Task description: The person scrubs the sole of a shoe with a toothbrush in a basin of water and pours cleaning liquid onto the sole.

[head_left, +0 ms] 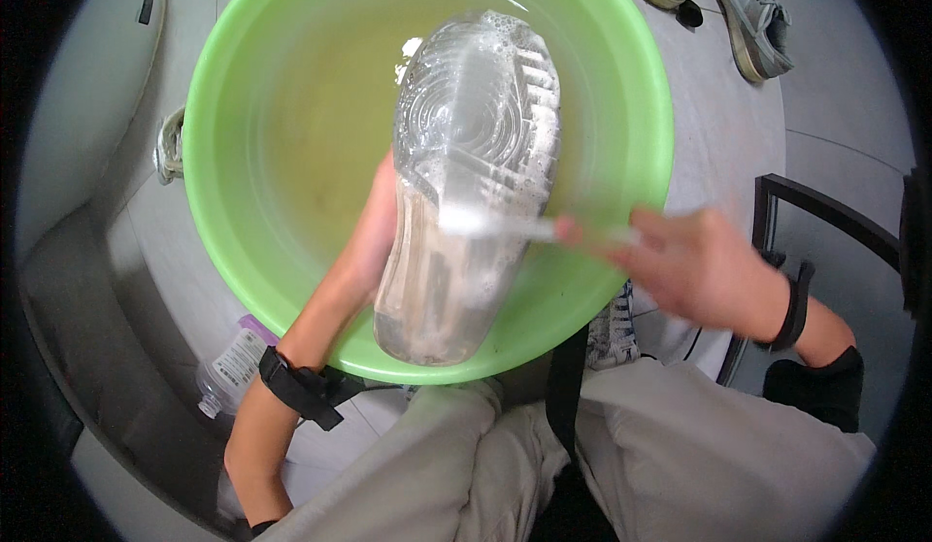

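Observation:
A shoe [456,183] is held sole up over a green basin [631,105] of yellowish water. Suds lie on its wet tread, mostly along the right side and toward the toe. My left hand [377,227] supports the shoe from behind, its fingers hidden by it. In my right hand [684,256] is a white-handled brush [495,225], smeared by motion. The brush's head meets the sole around the middle, and my right fingers are closed round the handle's end.
Grey shoes [752,23] stand on the tiled floor beyond the basin's right rim. A transparent bottle [233,372] with a purple part lies by the lower left rim. A black frame [825,214] stands at right; another shoe [170,146] shows left of the basin.

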The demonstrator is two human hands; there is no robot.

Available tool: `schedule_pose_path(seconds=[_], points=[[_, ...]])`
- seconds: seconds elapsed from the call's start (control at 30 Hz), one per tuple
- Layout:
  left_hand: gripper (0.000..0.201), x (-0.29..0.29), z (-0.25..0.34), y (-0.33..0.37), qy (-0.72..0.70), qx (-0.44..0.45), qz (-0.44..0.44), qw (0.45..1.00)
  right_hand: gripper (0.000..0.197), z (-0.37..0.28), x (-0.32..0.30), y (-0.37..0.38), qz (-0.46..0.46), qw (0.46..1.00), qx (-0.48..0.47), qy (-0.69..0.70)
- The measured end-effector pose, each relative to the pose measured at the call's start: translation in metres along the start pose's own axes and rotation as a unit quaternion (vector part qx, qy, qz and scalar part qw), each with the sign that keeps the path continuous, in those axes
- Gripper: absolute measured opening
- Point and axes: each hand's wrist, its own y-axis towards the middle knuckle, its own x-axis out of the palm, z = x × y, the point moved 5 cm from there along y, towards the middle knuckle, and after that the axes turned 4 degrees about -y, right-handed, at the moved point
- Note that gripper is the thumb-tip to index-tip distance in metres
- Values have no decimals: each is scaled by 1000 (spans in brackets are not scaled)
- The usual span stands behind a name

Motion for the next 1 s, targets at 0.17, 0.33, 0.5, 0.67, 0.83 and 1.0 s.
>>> schedule_pose_path(seconds=[0.17,0.33,0.5,0.67,0.83,1.0], points=[[51,-9,-5,0,-13,-41,50,998,64,-7,-4,-1,6,998,-55,-41],[53,-4,-3,1,-5,-2,25,1000,53,22,-32,11,147,983,14,-114],[55,-3,-1,-3,40,-5,38,998,54,-9,-5,-8,-58,996,-33,-66],[55,-9,-3,-1,37,1,30,999,56,19,-26,-8,50,991,56,-110],[53,-2,-1,-1,16,6,17,1000,56,19,-24,-14,79,979,44,-184],[52,-6,-2,-3,24,10,23,999,52,-19,6,-25,-62,992,-77,-75]])
